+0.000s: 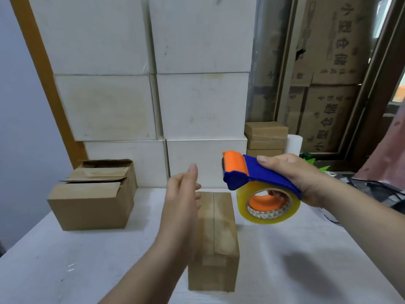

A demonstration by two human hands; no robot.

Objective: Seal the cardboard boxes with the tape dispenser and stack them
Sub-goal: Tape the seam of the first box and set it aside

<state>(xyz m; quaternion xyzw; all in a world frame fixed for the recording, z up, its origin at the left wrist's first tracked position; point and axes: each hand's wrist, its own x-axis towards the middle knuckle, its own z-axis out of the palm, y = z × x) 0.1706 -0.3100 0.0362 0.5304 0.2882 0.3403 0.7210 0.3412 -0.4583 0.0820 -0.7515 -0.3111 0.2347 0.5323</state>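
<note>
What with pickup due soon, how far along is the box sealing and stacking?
Done: small brown cardboard boxes sit stacked at the back right, and the brown cardboard box in the centre appears taped along its seam. In hand: the right hand grips the blue-and-orange tape dispenser; the open left hand hovers by that box. Remaining: two loose-flapped cardboard boxes at left need sealing and stacking.

Central cardboard box (215,238): brown, flaps closed, seam running lengthwise along its top, standing on the table (306,260). Two further brown boxes (87,207) sit close together at the table's left, their top flaps loosely folded and partly open. Tape dispenser (260,185) — blue frame, orange roller, roll of clear tape — is gripped in the right hand (293,178), raised just right of the central box.
</note>
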